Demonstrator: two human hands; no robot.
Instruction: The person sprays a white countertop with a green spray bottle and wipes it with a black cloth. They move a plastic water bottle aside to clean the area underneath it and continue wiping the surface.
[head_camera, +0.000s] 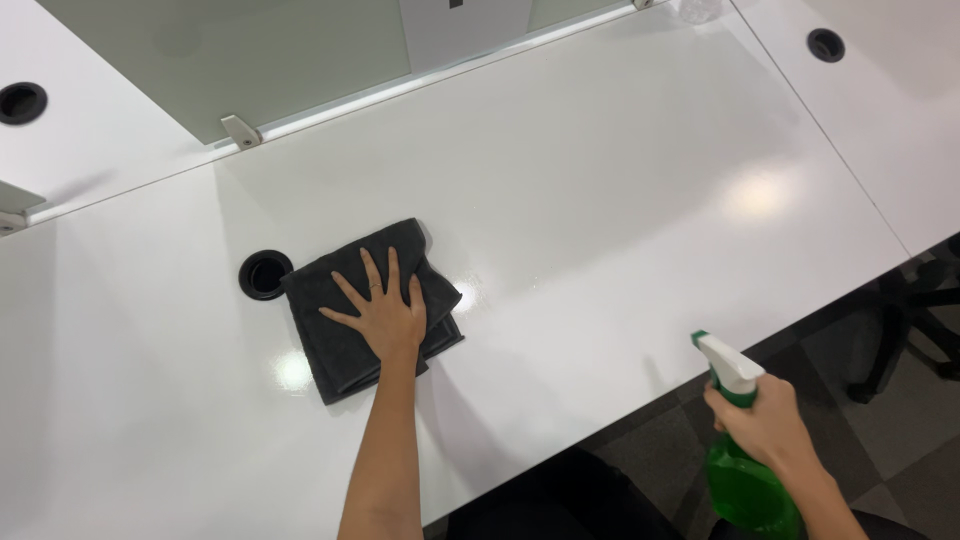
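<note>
A glossy white desk (620, 200) fills the frame, a frosted divider panel (230, 50) along its upper edge. Left of centre lies a folded dark grey cloth (335, 350); the left hand (385, 315) presses flat on it, fingers spread wide. Just beside the cloth's upper left corner sits a black cable hole (264, 274). At lower right, off the desk edge, the right hand (765, 425) grips a green spray bottle (745, 490).

Left hand (385, 315) flat, fingers (372, 272) spread; right hand (768, 425) clenched.

Bright, even overhead light. Glossy white tabletop (600, 200) shows soft glare spots at right, center and lower left. Faint shadow beside the forearm, dimmer floor (880, 440) at lower right. Sharp focus overall, slight wide-angle bending of edges.
</note>
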